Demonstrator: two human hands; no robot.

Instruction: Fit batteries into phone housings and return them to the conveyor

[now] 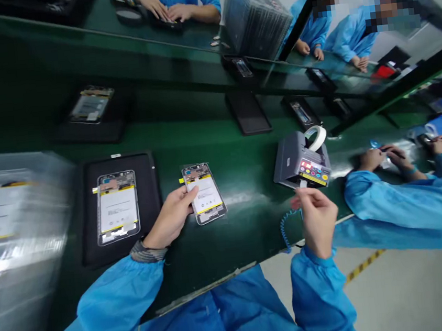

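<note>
My left hand (173,215) grips the left edge of an open phone body (204,192) with a white, yellow-striped battery, held just above the green bench (246,184). My right hand (317,217) is pinched closed right below the outlet of a grey tape dispenser (301,166) with coloured buttons and a white tape roll (318,137). What the fingers pinch is too small to make out. A second open phone (117,206) lies on a black tray (88,216) to the left.
A blurred stack of clear trays (14,245) fills the left edge. More phones on black trays (90,108) sit further back. A co-worker's blue sleeve (406,204) rests on the bench at right; other people work across the far side. A coiled blue cord (285,230) hangs by my right wrist.
</note>
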